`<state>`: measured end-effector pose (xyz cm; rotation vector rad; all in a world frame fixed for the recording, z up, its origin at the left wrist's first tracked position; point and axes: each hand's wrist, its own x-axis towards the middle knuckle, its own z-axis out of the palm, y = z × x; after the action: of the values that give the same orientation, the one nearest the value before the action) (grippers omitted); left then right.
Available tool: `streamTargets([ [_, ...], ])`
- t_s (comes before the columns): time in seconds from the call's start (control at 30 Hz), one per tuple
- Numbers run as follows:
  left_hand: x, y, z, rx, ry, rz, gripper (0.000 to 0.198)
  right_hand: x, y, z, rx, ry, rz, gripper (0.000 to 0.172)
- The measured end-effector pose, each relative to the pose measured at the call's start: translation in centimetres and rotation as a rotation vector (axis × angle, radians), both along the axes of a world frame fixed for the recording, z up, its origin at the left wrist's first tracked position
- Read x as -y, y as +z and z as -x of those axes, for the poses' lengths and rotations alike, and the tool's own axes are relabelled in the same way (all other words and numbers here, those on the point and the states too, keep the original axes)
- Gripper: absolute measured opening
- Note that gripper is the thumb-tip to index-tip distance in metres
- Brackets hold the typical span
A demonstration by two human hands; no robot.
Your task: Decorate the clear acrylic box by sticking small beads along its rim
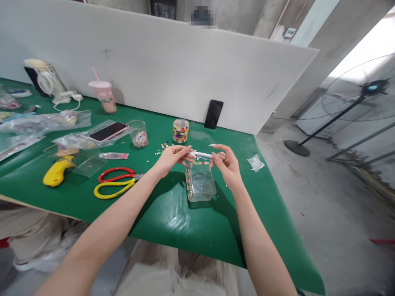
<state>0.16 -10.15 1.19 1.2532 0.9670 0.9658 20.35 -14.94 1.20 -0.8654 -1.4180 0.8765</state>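
Both my hands meet above a clear square container [201, 183] that stands on the green table [173, 222], with coloured tiles along its left side and top edge. My right hand [226, 164] grips a thin white pen-like tool [202, 154] held level. My left hand [174, 157] pinches at the tool's left tip; whatever sits between those fingertips is too small to make out. Loose coloured tiles [163, 147] lie just behind my left hand.
A tile-covered cup [180, 130], a clear cup of beads [138, 133], a pink phone [108, 131], red-and-yellow scissors [115, 183], a yellow cutter [57, 171], plastic bags [37, 123], a pink drink cup [103, 95] and a black phone [213, 114] against the white board. A floor fan [361, 98] stands right.
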Motion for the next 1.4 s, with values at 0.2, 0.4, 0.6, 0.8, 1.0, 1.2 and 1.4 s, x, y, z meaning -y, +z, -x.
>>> streamTargets([
  [0.2, 0.42, 0.48, -0.21, 0.054, -0.034, 0.059, 0.052, -0.01, 0.07, -0.1, 0.021, -0.014, 0.007, 0.035],
  [0.4, 0.63, 0.5, -0.44, 0.057, -0.067, 0.068, 0.058, 0.17, 0.06, -0.16, 0.078, -0.02, 0.001, 0.031],
  [0.6, 0.52, 0.38, -0.36, 0.056, -0.082, 0.035, 0.061, 0.26, 0.07, -0.3, 0.137, -0.02, -0.001, 0.025],
  [0.8, 0.58, 0.4, -0.27, 0.061, -0.091, 0.008, 0.057, 0.31, 0.2, -0.41, 0.166, -0.022, 0.005, 0.021],
  [1.0, 0.42, 0.07, -0.17, 0.067, -0.071, -0.014, 0.049, 0.42, 0.33, -0.37, 0.181, -0.048, 0.017, 0.018],
  [1.2, 0.28, -0.08, -0.07, 0.062, -0.05, -0.024, 0.045, 0.47, 0.46, -0.4, 0.192, -0.076, 0.023, 0.016],
  [1.4, 0.4, 0.16, -0.06, 0.062, -0.04, -0.032, 0.047, 0.58, 0.76, -0.17, 0.182, -0.096, 0.018, 0.014],
])
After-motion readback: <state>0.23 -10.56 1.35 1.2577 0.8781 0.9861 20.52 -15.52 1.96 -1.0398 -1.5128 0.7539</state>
